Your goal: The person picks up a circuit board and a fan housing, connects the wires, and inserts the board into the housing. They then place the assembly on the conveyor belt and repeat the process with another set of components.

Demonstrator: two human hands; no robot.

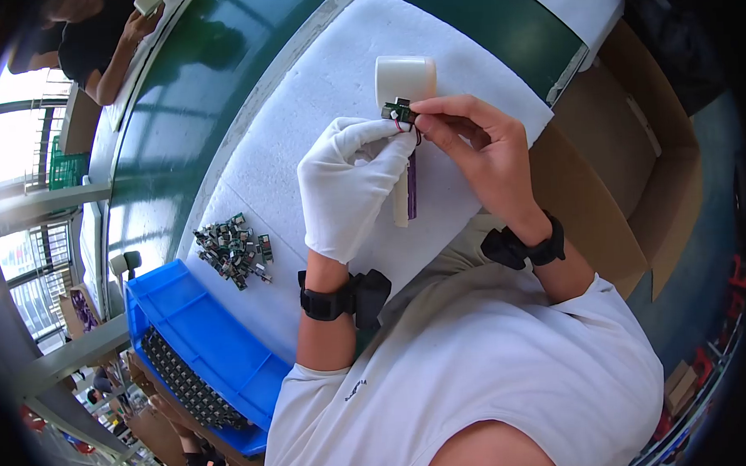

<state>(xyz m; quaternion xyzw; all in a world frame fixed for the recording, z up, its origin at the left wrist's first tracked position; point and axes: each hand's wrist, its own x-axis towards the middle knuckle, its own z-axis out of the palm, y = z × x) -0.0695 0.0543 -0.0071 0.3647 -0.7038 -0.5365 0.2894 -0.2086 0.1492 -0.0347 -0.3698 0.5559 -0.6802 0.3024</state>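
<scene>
My left hand (341, 180), in a white glove, is closed with thumb and forefinger pinching beneath a small green circuit board (398, 111). Thin red and dark wires run down from the board at the fingertips. My right hand (479, 145) is bare and pinches the board's right side between thumb and forefinger. Below the joined fingertips hangs or lies a purple strip (413, 190) beside a cream one (401, 200); whether either is held, I cannot tell. Just beyond the board a white rounded housing (404, 77) rests on the white foam sheet (300, 94).
A pile of small circuit boards (228, 249) lies left on the foam. Near left stands a blue plastic bin (218, 310) above rows of small dark parts (188, 383). An open cardboard box (612, 172) is at right. A co-worker's arm (116, 65) shows across the green table (207, 53).
</scene>
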